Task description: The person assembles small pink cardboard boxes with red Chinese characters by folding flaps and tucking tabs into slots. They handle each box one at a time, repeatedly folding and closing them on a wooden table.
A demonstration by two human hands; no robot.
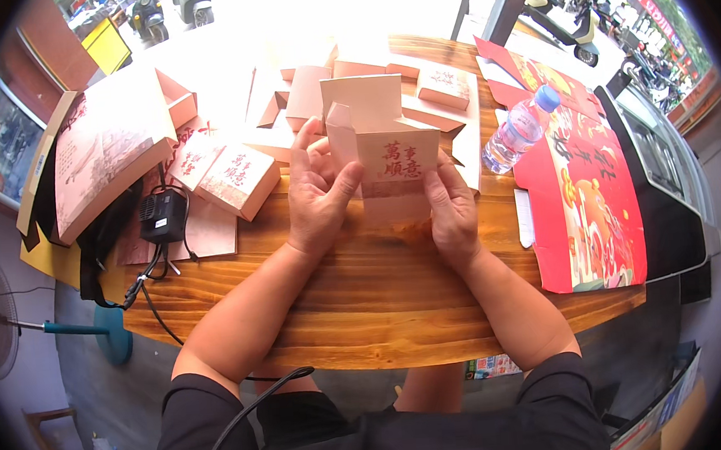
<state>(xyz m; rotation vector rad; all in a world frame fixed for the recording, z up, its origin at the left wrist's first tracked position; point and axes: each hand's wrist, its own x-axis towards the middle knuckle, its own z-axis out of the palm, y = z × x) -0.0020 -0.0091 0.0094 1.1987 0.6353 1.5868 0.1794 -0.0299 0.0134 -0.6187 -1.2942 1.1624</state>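
Above the middle of the wooden table, a small pink folding carton [399, 157] stands between my hands, with red characters on its front. Its top panel is raised, and a side flap sticks up at the left. My right hand [453, 210] grips the carton's right side, thumb on the front and fingers mostly hidden behind. At the left edge, my left hand [317, 196] holds it with the thumb against the side and fingers half curled. A closed pink box [240, 179] with similar characters lies left of my left hand.
Several pink cartons [443, 85] lie beyond my hands. A large pink box [113, 154] leans at the left, near a black power adapter [163, 215] with cables. To the right are a water bottle [517, 134], red printed card sheets [598, 217] and a glass-topped case [665, 162].
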